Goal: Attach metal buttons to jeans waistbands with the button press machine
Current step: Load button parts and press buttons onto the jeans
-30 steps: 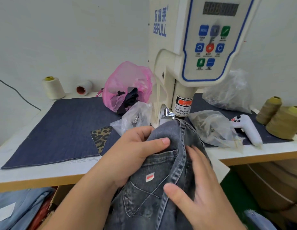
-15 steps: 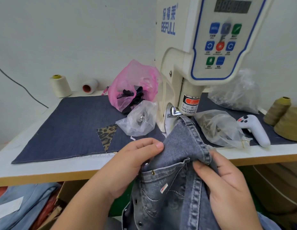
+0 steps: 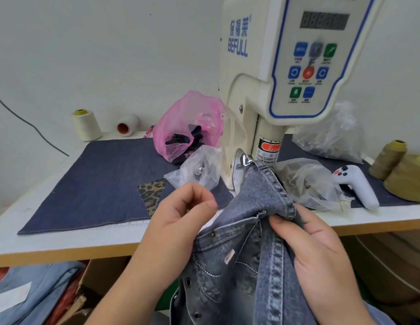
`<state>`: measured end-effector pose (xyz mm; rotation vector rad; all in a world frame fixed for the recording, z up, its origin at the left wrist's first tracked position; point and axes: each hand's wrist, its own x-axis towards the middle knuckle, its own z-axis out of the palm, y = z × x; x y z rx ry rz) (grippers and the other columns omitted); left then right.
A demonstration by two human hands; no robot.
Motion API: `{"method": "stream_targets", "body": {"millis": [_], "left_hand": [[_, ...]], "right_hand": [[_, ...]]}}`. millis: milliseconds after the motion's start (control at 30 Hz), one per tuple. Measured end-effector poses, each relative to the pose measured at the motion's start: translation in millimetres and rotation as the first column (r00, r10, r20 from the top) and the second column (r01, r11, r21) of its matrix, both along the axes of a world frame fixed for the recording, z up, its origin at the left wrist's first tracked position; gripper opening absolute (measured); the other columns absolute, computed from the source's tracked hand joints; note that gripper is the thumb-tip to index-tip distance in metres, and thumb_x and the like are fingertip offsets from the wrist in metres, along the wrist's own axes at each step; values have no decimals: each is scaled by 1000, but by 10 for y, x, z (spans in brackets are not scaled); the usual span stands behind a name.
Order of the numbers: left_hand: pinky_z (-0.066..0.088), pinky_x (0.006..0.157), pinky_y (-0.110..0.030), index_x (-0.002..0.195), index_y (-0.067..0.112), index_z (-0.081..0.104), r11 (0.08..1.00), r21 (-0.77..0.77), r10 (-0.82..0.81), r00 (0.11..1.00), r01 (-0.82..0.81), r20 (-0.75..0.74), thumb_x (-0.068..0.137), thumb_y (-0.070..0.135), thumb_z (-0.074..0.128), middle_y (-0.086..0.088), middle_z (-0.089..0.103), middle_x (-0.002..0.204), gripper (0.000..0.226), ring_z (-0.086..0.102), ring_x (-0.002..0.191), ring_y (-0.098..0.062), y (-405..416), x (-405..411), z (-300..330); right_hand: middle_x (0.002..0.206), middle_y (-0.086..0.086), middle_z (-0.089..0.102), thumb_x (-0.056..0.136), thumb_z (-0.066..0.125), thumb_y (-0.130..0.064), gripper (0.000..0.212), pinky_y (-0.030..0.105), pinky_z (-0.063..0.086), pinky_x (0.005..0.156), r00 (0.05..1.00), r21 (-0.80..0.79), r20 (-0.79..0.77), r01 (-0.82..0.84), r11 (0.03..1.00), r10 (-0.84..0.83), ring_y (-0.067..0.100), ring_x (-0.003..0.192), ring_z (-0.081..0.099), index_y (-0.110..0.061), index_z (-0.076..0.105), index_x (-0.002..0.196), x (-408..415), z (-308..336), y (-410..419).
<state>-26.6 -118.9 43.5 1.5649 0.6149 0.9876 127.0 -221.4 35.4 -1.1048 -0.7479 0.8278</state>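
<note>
Four thread cones (image 3: pixel 86 125) stand on the bench (image 3: pixel 63 242), four plastic bags (image 3: pixel 189 127), one button press machine (image 3: pixel 286 78), one pair of jeans (image 3: pixel 246 266), two hands (image 3: pixel 178 221).
</note>
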Motion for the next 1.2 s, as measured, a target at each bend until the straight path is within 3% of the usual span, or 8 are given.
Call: {"method": "stream_targets", "body": {"millis": [233, 767, 833, 900, 1000, 1033, 1133, 1200], "left_hand": [[41, 64, -22, 75, 25, 65, 956, 235, -150, 981, 175, -121, 75, 44, 71, 4, 58, 65, 20, 49, 64, -14, -91, -117, 95], [44, 54, -20, 71, 16, 66, 959, -200, -184, 977, 202, 106, 70, 34, 71, -5, 56, 67, 18, 51, 57, -13, 78, -280, 142], [44, 56, -22, 74, 14, 68, 959, -193, -196, 977, 208, 81, 73, 32, 68, -6, 58, 67, 18, 53, 59, -15, 111, -307, 124], [46, 62, -24, 80, 12, 70, 973, -126, -193, 981, 196, 35, 75, 35, 64, -7, 63, 72, 24, 55, 66, -18, 148, -330, 117], [46, 81, -34, 93, 16, 72, 970, -107, -226, 973, 220, -51, 72, 42, 68, -8, 68, 89, 34, 61, 83, -20, 187, -383, 65], [47, 87, -38, 101, 19, 71, 950, -135, -292, 953, 280, -77, 71, 41, 74, -7, 70, 99, 38, 63, 91, -20, 189, -404, 43], [49, 102, -39, 132, 31, 56, 842, -237, -527, 834, 485, -163, 68, 41, 88, -2, 64, 133, 72, 61, 122, -23, 162, -457, -33], [51, 99, -37, 130, 29, 60, 834, -281, -531, 830, 476, -169, 67, 38, 90, -6, 66, 131, 70, 62, 121, -26, 136, -469, -104]], "right_hand": [[94, 16, 76, 77, 71, -17, 18, 30, 58, 65, 988, 2, -67, -138, 990, 138, 29, 84, 75, -16, 78, 94, -37, 151, 51], [63, 17, 71, 57, 67, -2, 9, 25, 52, 41, 821, -204, -432, -493, 846, 374, 21, 51, 70, 0, 74, 54, -33, 181, 370], [52, 8, 67, 88, 50, 5, 52, 20, 49, 38, 800, -166, -436, -522, 837, 412, 13, 43, 66, -5, 68, 40, 28, 79, 299], [49, 6, 66, 96, 41, 6, 66, 19, 50, 40, 812, -187, -438, -502, 844, 386, 10, 42, 65, -7, 65, 36, 49, 11, 272], [68, 19, 73, 53, 71, 3, 5, 28, 57, 47, 813, -129, -465, -454, 882, 351, 22, 58, 73, 1, 75, 56, 6, 49, 368], [72, 15, 75, 48, 73, -6, 13, 27, 58, 51, 842, -105, -427, -408, 907, 330, 21, 63, 74, -5, 78, 60, 1, 68, 368], [72, 7, 76, 52, 69, -10, 16, 22, 57, 53, 879, 28, -349, -335, 942, 323, 15, 65, 74, -16, 80, 62, -75, 166, 400], [72, 10, 74, 65, 64, -5, 14, 25, 57, 52, 812, 74, -455, -374, 924, 365, 19, 61, 72, -6, 79, 66, -120, 197, 471]]}}
